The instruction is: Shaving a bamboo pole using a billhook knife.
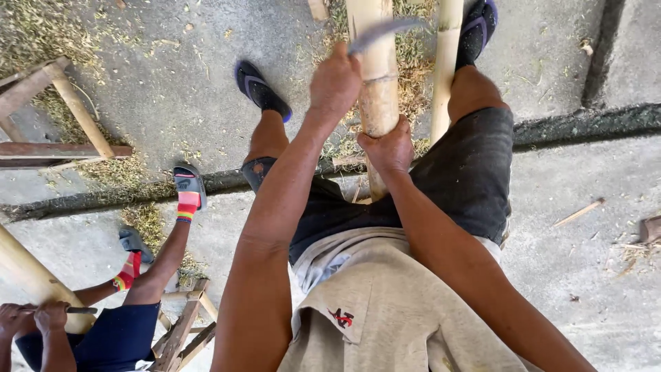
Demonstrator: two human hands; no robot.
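While the right hand (390, 147) wraps tight round the thick pale bamboo pole (377, 83) between the knees, the left hand (335, 83) grips a blurred grey blade (383, 33) against it. The pole looks hard, stiff and smooth, so hold it low.

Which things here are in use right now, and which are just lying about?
In use: thick bamboo pole, gripped by right hand; curved blade, held by left hand.

Lying about: thin bamboo pole, wooden frame, shavings, wood splinter.
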